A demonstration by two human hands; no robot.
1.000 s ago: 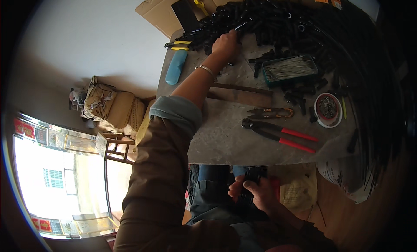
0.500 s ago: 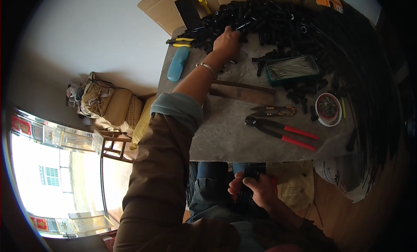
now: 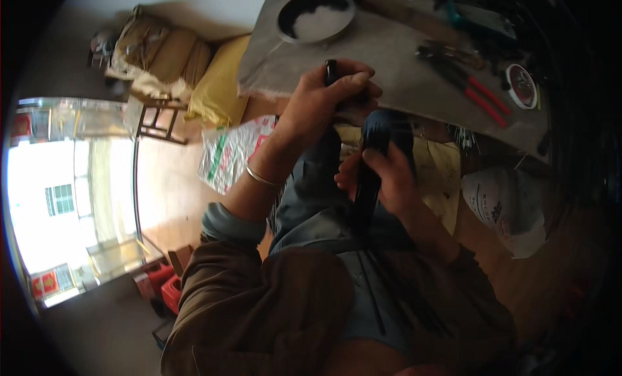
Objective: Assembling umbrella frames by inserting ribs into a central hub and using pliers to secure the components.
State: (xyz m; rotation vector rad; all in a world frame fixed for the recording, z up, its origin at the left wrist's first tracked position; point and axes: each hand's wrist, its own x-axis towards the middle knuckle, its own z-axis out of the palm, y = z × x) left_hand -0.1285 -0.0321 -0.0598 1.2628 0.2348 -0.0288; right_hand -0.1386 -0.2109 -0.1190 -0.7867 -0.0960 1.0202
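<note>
Both hands gripping dark parts over the lap, below the worktop [image 3: 389,58] edge.
Left hand [image 3: 327,97] is closing its grip around a small black piece [image 3: 331,71]; right hand [image 3: 382,178] is clasping a long black bar [image 3: 369,182]. White-and-green printed bag [image 3: 236,152] is lying on the floor; round pan [image 3: 315,16] is holding white material.

Long black bar [image 3: 368,182], near upright over lap; small black piece [image 3: 331,71] at its top

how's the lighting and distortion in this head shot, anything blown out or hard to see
Head view: the window at left is blown out white; the table edge bows with fisheye distortion; corners fall to black vignette. The left hand and right hand grip a dark long part, underlit and soft, so its detail is lost; the red-handled pliers stay readable.
</note>
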